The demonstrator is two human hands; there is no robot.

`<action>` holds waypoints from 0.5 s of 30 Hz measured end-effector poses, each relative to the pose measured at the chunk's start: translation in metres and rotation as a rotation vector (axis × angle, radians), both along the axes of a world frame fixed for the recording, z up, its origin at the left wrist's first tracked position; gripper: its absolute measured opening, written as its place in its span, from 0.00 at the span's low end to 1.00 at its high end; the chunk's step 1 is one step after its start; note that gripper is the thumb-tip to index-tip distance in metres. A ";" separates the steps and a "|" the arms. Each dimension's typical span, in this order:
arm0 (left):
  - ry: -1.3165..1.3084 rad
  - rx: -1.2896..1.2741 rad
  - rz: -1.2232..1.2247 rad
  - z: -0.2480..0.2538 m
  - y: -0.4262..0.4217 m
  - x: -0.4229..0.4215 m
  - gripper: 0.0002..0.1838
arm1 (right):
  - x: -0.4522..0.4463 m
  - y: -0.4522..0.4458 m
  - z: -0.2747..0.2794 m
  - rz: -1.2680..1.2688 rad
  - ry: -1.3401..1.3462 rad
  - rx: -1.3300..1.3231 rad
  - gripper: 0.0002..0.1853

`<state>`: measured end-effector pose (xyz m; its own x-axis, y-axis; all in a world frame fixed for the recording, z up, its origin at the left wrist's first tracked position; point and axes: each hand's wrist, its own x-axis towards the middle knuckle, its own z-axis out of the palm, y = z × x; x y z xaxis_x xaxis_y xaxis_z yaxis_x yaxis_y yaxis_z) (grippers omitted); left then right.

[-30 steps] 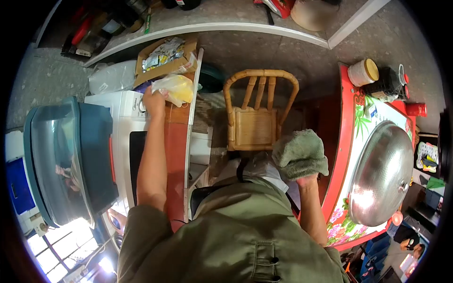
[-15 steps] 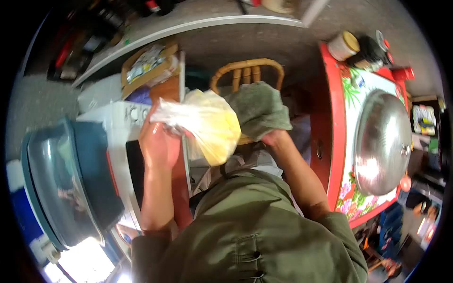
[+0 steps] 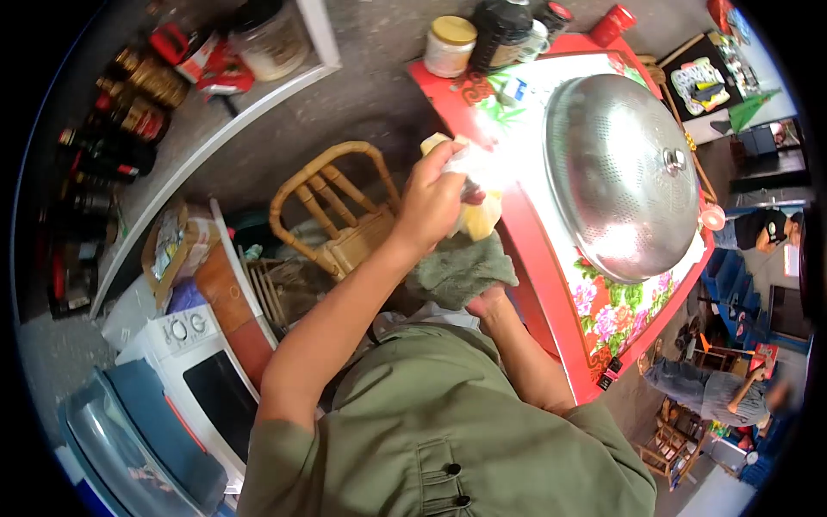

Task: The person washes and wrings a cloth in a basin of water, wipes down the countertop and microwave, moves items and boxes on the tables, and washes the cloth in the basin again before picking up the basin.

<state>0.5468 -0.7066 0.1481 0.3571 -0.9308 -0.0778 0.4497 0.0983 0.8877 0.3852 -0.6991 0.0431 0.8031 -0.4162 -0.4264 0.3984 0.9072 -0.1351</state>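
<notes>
Left hand [image 3: 431,202] is closed around the bag [image 3: 482,217]; by the right hand [image 3: 488,302], fingers mostly hidden, the cloth [image 3: 457,271] is held just below. Near the worktop [image 3: 536,258], the bag is lifted, not set down; beyond both hands, the lid [image 3: 616,177] is set in place.

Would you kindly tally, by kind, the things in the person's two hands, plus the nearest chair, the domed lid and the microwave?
Plastic bag with yellow contents, in the left hand: 1
Green cloth, in the right hand: 1
Bamboo chair: 1
Domed metal lid: 1
White microwave: 1
Total: 5
</notes>
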 end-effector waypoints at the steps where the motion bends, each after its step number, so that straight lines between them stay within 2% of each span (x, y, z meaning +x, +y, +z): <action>1: 0.020 0.011 -0.013 -0.005 -0.022 -0.008 0.15 | -0.012 -0.009 0.001 -0.016 -0.003 0.002 0.30; 3: -0.036 0.020 -0.029 -0.024 -0.066 -0.022 0.14 | -0.033 -0.029 0.004 -0.109 0.112 0.078 0.30; 6: -0.113 0.064 -0.053 -0.068 -0.119 -0.047 0.16 | -0.065 -0.045 -0.008 -0.107 0.024 -0.021 0.31; 8: -0.488 -0.003 -0.103 -0.132 -0.154 -0.060 0.19 | -0.080 -0.052 -0.025 -0.079 -0.034 -0.056 0.32; 10: -0.751 -0.006 -0.038 -0.100 -0.133 -0.054 0.27 | -0.073 -0.056 -0.029 -0.099 0.160 -0.025 0.38; 11: -0.799 0.105 -0.012 -0.092 -0.122 -0.045 0.30 | -0.066 -0.057 -0.028 -0.079 0.219 -0.009 0.40; 12: -0.841 0.213 0.011 -0.088 -0.110 -0.033 0.33 | -0.055 -0.060 -0.014 0.035 0.098 -0.080 0.41; 13: -0.969 0.138 0.170 -0.102 -0.095 -0.018 0.35 | -0.045 -0.061 -0.005 0.137 -0.028 -0.149 0.42; 15: -0.801 0.251 0.318 -0.110 -0.049 0.027 0.37 | -0.028 -0.063 -0.003 0.199 -0.007 -0.163 0.43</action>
